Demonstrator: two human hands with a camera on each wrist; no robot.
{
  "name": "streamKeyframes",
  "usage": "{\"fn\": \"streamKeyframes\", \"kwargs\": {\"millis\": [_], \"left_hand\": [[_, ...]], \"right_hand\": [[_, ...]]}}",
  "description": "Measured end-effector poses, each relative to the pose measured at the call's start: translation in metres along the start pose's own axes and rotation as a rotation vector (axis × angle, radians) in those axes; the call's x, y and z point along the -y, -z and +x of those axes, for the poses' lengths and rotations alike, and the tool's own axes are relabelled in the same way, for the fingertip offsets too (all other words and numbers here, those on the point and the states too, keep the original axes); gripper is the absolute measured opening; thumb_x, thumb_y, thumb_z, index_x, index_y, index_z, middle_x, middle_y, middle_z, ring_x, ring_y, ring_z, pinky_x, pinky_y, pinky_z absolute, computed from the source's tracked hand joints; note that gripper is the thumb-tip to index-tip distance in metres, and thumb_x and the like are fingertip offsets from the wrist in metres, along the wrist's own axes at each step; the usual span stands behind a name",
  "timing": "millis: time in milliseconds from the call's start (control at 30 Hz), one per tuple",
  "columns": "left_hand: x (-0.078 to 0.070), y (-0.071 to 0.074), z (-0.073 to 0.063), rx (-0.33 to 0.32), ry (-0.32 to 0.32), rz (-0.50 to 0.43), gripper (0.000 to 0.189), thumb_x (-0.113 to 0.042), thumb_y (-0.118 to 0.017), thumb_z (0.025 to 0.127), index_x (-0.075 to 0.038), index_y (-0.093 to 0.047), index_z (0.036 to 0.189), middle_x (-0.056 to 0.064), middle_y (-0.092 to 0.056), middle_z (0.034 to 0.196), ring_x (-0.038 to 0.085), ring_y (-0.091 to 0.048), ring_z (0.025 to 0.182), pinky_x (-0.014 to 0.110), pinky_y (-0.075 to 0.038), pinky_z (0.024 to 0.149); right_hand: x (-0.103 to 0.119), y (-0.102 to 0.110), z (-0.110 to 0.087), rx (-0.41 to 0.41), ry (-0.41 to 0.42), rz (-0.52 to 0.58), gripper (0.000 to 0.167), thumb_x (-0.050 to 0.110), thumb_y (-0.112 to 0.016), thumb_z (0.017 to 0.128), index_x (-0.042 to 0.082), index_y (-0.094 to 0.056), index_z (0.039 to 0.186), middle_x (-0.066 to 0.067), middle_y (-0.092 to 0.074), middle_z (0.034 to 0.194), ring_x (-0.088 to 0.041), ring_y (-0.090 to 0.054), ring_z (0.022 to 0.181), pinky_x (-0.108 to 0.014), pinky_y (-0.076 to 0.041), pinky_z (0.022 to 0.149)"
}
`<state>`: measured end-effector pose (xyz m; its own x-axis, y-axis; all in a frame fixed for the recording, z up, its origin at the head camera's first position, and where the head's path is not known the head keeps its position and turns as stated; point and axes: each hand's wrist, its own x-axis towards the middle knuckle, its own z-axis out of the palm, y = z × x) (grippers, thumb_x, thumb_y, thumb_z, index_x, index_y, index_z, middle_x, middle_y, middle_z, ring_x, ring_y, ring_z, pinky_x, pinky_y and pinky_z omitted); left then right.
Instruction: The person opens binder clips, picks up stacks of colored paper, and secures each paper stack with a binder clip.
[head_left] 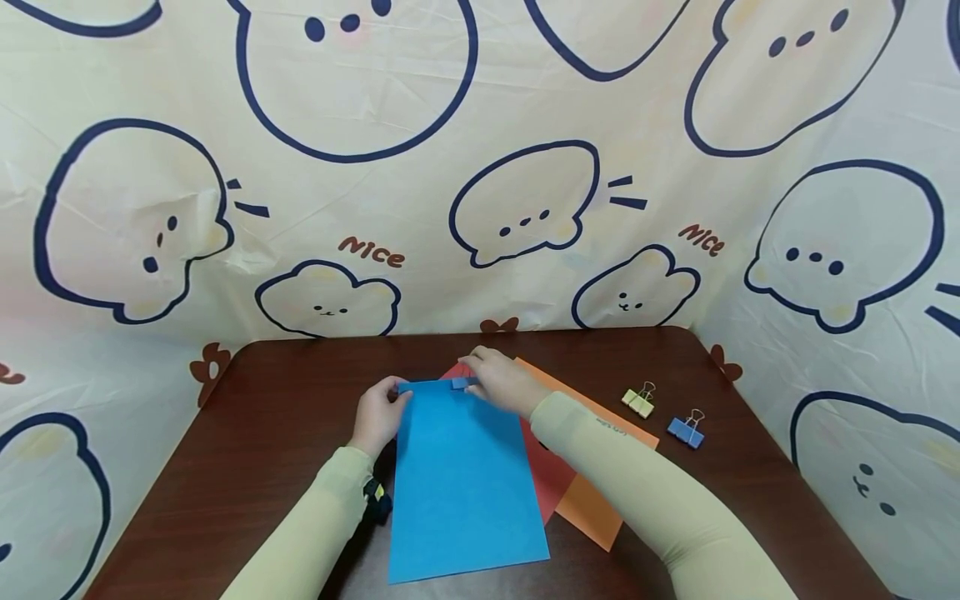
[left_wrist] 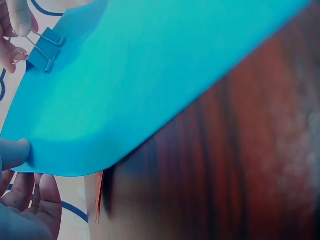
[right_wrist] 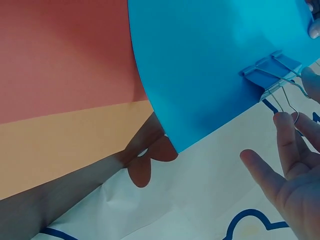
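Note:
A blue sheet of paper (head_left: 465, 483) is lifted at its far edge above the table. My left hand (head_left: 378, 417) pinches its far left corner, thumb on top and fingers underneath, as the left wrist view shows. On the far edge sits a blue binder clip (right_wrist: 272, 75), its jaws over the paper. My right hand (head_left: 501, 383) grips this clip by its wire handles (left_wrist: 42, 44), thumb on one side and fingers on the other. Partly hidden under the blue sheet and my right arm lie a red sheet (head_left: 551, 475) and an orange sheet (head_left: 592, 508).
To the right on the dark brown table (head_left: 285, 433) lie a yellow binder clip (head_left: 637, 403) and another blue binder clip (head_left: 686, 432). A cloth with cartoon outlines (head_left: 420, 300) hangs behind the table and along its sides.

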<state>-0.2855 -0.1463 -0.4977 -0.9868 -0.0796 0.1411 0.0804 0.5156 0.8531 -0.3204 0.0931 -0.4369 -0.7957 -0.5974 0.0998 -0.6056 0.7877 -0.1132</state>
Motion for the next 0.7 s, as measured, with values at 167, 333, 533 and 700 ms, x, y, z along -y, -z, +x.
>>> {"fn": "streamKeyframes", "kwargs": {"millis": [167, 333, 533, 700], "left_hand": [[-0.0003, 0.0007, -0.0005, 0.008, 0.008, 0.013, 0.018, -0.014, -0.062, 0.104, -0.003, -0.069, 0.117, 0.017, -0.068, 0.107, 0.025, -0.058, 0.081, 0.03, -0.049, 0.066], [0.0001, 0.0008, -0.0004, 0.017, -0.001, 0.024, 0.019, -0.015, -0.061, 0.104, -0.004, -0.069, 0.117, 0.017, -0.068, 0.108, 0.026, -0.059, 0.085, 0.031, -0.05, 0.069], [0.0018, 0.0012, -0.0007, 0.014, -0.017, 0.035, 0.018, -0.013, -0.062, 0.104, -0.004, -0.069, 0.117, 0.016, -0.068, 0.106, 0.026, -0.059, 0.085, 0.032, -0.049, 0.07], [0.0026, 0.0028, 0.0002, 0.022, -0.022, 0.043, 0.019, -0.012, -0.061, 0.104, -0.003, -0.069, 0.118, 0.017, -0.068, 0.107, 0.026, -0.058, 0.085, 0.032, -0.049, 0.072]], "right_hand": [[0.0002, -0.0004, -0.0009, -0.006, -0.013, 0.015, 0.06, 0.032, -0.071, 0.099, 0.01, -0.05, 0.151, -0.012, -0.059, 0.139, -0.027, -0.059, 0.129, -0.036, -0.054, 0.104], [0.0004, -0.0005, -0.0022, 0.0, -0.04, 0.045, 0.063, 0.033, -0.071, 0.099, 0.011, -0.048, 0.153, -0.012, -0.057, 0.144, -0.028, -0.057, 0.132, -0.039, -0.053, 0.105], [-0.0033, -0.0038, -0.0029, -0.016, -0.061, 0.061, 0.066, 0.037, -0.069, 0.099, 0.012, -0.044, 0.155, -0.011, -0.056, 0.146, -0.027, -0.056, 0.134, -0.039, -0.052, 0.107], [-0.007, -0.0051, -0.0037, -0.044, -0.076, 0.059, 0.066, 0.037, -0.068, 0.1, 0.012, -0.043, 0.156, -0.01, -0.055, 0.146, -0.027, -0.055, 0.135, -0.037, -0.052, 0.107]]}}
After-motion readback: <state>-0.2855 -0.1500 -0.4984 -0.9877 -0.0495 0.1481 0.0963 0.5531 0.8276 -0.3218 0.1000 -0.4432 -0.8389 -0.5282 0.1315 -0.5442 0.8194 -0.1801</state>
